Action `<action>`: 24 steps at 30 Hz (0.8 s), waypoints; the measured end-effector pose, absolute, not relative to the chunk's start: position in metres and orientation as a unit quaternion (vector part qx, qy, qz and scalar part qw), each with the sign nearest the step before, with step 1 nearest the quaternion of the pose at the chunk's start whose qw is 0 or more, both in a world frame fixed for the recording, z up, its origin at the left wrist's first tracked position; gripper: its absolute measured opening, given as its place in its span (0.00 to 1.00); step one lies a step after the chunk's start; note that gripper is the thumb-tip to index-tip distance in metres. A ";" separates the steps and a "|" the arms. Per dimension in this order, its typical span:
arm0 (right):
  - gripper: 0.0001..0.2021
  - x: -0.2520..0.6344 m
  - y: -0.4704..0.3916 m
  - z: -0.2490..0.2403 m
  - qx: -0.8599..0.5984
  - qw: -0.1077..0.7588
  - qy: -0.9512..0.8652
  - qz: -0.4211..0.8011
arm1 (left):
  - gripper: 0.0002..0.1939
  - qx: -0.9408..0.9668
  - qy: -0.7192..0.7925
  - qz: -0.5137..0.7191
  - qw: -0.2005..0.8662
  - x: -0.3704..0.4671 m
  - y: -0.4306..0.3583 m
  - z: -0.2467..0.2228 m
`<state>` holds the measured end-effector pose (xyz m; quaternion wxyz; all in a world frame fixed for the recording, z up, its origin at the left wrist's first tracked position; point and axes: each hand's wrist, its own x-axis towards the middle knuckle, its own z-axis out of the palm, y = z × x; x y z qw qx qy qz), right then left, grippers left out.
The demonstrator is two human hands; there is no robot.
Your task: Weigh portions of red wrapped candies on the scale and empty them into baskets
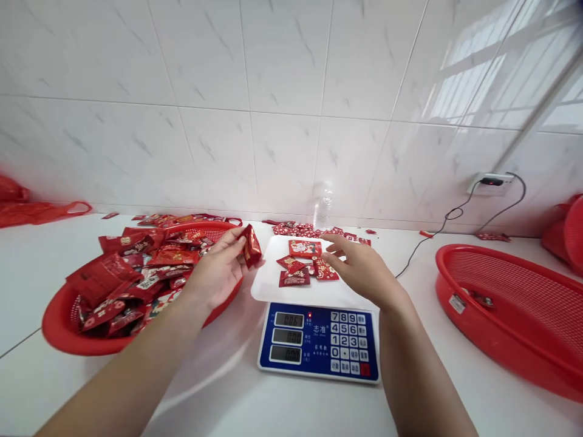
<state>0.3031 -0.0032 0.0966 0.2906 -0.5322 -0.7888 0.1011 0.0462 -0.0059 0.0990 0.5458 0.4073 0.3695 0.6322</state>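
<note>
My left hand [218,270] is closed on a small shiny red packet [251,246], held between the left basket and the scale. Over the right part of the white weighing pan [268,285] hovers my right hand [353,264], its fingers apart and curved, near a red packet [325,269]. I cannot tell whether a fingertip touches it. Several red printed packets lie on the pan. Below it the blue scale panel [319,340] shows three small displays and a keypad. To the left, a red plastic basket [59,328] is heaped with red packets [150,273].
A second red basket [501,358] on the right holds a few packets. Behind the pan stand a clear bottle [323,206] and scattered red packets [291,229]. A black cable [421,246] runs to a wall socket [492,184]. Red bags [40,212] lie at far left.
</note>
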 end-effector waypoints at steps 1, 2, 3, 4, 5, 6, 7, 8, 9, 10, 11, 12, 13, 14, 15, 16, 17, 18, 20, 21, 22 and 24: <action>0.19 0.303 -0.004 0.097 -0.529 0.302 -0.787 0.103 | 0.10 0.394 0.358 0.633 0.561 0.051 -0.010 0.092; 0.18 0.302 -0.004 0.098 -0.525 0.314 -0.784 0.104 | 0.10 0.387 0.349 0.630 0.576 0.055 -0.012 0.084; 0.18 0.302 -0.005 0.098 -0.522 0.327 -0.780 0.105 | 0.10 0.386 0.340 0.621 0.592 0.058 -0.014 0.077; 0.18 0.301 -0.005 0.097 -0.521 0.338 -0.776 0.106 | 0.09 0.391 0.331 0.606 0.609 0.059 -0.014 0.071; 0.18 0.299 -0.005 0.097 -0.521 0.345 -0.773 0.108 | 0.08 0.397 0.322 0.591 0.624 0.060 -0.014 0.065; 0.18 0.298 -0.004 0.096 -0.522 0.347 -0.772 0.109 | 0.08 0.402 0.314 0.579 0.636 0.059 -0.013 0.060; 0.18 0.296 -0.004 0.095 -0.523 0.343 -0.773 0.109 | 0.09 0.406 0.308 0.570 0.645 0.057 -0.013 0.055; 0.18 0.295 -0.003 0.093 -0.524 0.335 -0.776 0.109 | 0.09 0.407 0.305 0.564 0.651 0.056 -0.012 0.052; 0.18 0.293 -0.002 0.092 -0.525 0.324 -0.779 0.108 | 0.10 0.407 0.302 0.560 0.655 0.054 -0.012 0.049; 0.18 0.291 -0.001 0.090 -0.527 0.311 -0.783 0.108 | 0.10 0.405 0.301 0.559 0.658 0.052 -0.013 0.047; 0.18 0.289 0.000 0.088 -0.530 0.298 -0.787 0.106 | 0.11 0.402 0.301 0.560 0.660 0.050 -0.014 0.046; 0.19 0.287 0.002 0.086 -0.532 0.285 -0.791 0.103 | 0.11 0.398 0.300 0.561 0.661 0.049 -0.014 0.044; 0.19 0.285 0.003 0.084 -0.533 0.270 -0.796 0.100 | 0.10 0.395 0.299 0.564 0.661 0.048 -0.015 0.043; 0.19 0.283 0.005 0.082 -0.531 0.257 -0.802 0.097 | 0.10 0.392 0.297 0.569 0.660 0.047 -0.016 0.041; 0.20 0.280 0.006 0.080 -0.524 0.244 -0.811 0.093 | 0.10 0.390 0.294 0.574 0.658 0.047 -0.016 0.040; 0.20 0.277 0.008 0.077 -0.513 0.233 -0.821 0.091 | 0.10 0.388 0.290 0.579 0.656 0.047 -0.016 0.038; 0.19 0.274 0.009 0.075 -0.500 0.225 -0.832 0.087 | 0.11 0.386 0.285 0.584 0.654 0.046 -0.015 0.037; 0.19 0.270 0.011 0.072 -0.484 0.217 -0.844 0.081 | 0.11 0.383 0.280 0.590 0.653 0.046 -0.015 0.036; 0.17 0.262 0.015 0.067 -0.451 0.195 -0.869 0.062 | 0.11 0.377 0.273 0.600 0.651 0.046 -0.014 0.035; 0.16 0.258 0.017 0.065 -0.434 0.181 -0.881 0.049 | 0.11 0.375 0.271 0.603 0.650 0.047 -0.013 0.034; 0.14 0.254 0.019 0.063 -0.418 0.167 -0.892 0.037 | 0.11 0.374 0.269 0.605 0.650 0.047 -0.013 0.034; 0.12 0.248 0.023 0.059 -0.391 0.144 -0.909 0.016 | 0.11 0.374 0.269 0.607 0.648 0.048 -0.014 0.035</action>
